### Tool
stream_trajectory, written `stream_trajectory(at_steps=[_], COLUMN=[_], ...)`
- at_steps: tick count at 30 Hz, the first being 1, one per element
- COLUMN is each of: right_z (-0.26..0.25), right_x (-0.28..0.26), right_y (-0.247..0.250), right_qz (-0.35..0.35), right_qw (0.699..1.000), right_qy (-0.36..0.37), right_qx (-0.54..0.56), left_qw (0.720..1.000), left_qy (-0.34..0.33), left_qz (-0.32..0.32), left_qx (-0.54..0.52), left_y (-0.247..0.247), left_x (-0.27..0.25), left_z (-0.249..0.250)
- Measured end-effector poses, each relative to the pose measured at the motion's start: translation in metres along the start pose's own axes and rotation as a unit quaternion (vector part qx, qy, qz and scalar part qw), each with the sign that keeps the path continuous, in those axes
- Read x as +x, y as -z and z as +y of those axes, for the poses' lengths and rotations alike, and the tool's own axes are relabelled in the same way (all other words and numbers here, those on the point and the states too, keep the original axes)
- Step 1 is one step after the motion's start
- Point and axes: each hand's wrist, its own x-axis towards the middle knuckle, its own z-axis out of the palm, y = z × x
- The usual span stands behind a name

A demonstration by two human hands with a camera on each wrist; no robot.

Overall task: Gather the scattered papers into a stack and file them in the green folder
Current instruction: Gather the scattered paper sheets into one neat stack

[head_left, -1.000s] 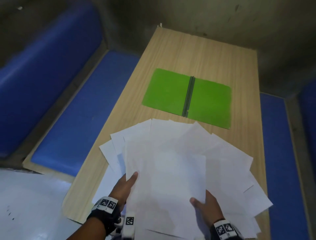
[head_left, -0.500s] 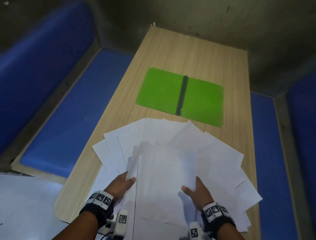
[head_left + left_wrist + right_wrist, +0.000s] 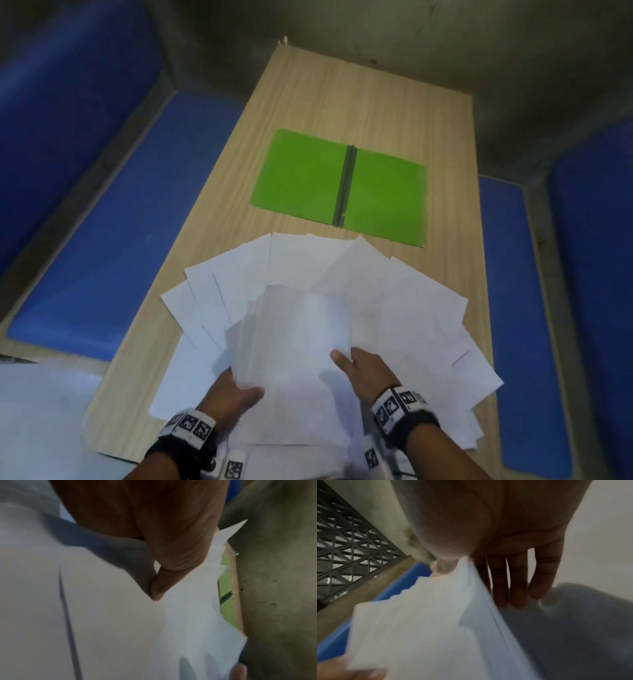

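Observation:
White papers (image 3: pixel 404 308) lie fanned across the near half of the wooden table (image 3: pixel 342 102). A bundle of sheets (image 3: pixel 298 335) is lifted off the fan at the near middle. My left hand (image 3: pixel 246 389) pinches its left edge, thumb (image 3: pixel 159 586) on top. My right hand (image 3: pixel 346 359) pinches its right edge, with the thumb (image 3: pixel 441 566) above and the straight fingers (image 3: pixel 513 582) beneath. The green folder (image 3: pixel 301 178) lies open and flat beyond the papers, its dark spine (image 3: pixel 346 185) in the middle; a strip of the folder (image 3: pixel 226 608) shows in the left wrist view.
Blue bench cushions run along the left (image 3: pixel 113 219) and right (image 3: pixel 513 308) of the narrow table. A grey wall (image 3: pixel 376 31) closes the far end. Some sheets overhang the near table edge. A metal grille (image 3: pixel 347 536) shows in the right wrist view.
My hands have moved closer together, squeezing the top sheets into a narrower bundle that has risen off the fan. The folder and the outer sheets have stayed put.

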Motion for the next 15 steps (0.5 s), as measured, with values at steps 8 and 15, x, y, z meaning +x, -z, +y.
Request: stream_trajectory(at_steps=[8,15], right_z=[0.032,0.030], right_x=[0.065,0.092], right_y=[0.094,0.100], right_qz=[0.099,0.033], right_qw=[0.956,0.915], right_qy=[0.050,0.029], right_qx=[-0.273,-0.401], left_qw=[0.984,0.968], left_qy=[-0.070,0.010], left_qz=[0.134,0.224], left_qx=[-0.093,-0.109], left_y=[0.100,0.166], left_x=[-0.010,-0.027], left_z=[0.023,-0.008])
